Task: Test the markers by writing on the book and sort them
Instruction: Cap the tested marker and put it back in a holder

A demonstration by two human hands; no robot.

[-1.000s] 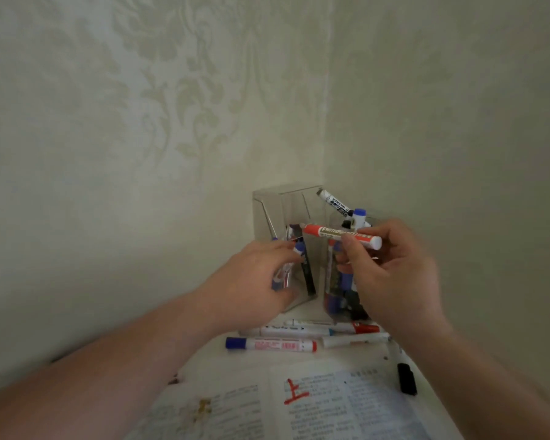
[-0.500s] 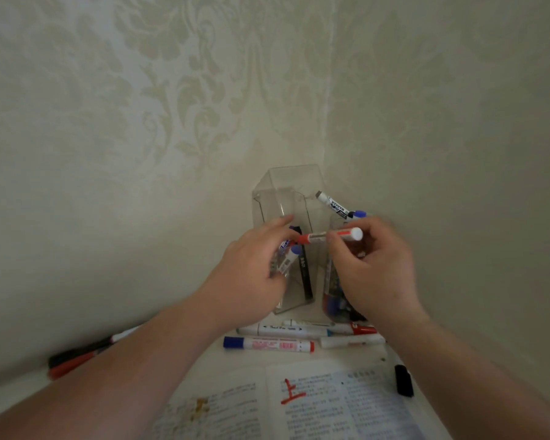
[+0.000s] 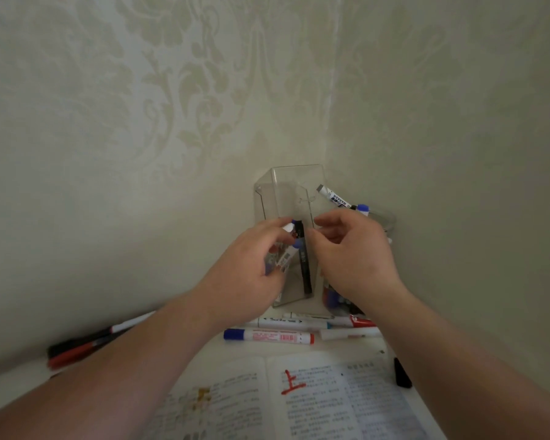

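My left hand curls its fingers round white markers with blue caps at the front of a clear square box in the wall corner. A black marker stands inside that box. Just to the right, my right hand hovers with loosely curled fingers, and I see nothing in it. The open book lies at the bottom with a red character written on it. Loose markers lie between book and box, one with a blue and a red end.
A second clear holder behind my right hand has a black-labelled marker and a blue-capped one sticking out. Red and black markers lie at the left by the wall. A black cap sits right of the book.
The red marker that my right hand held across the box is no longer in view. Both hands have dropped slightly and moved closer to the box front.
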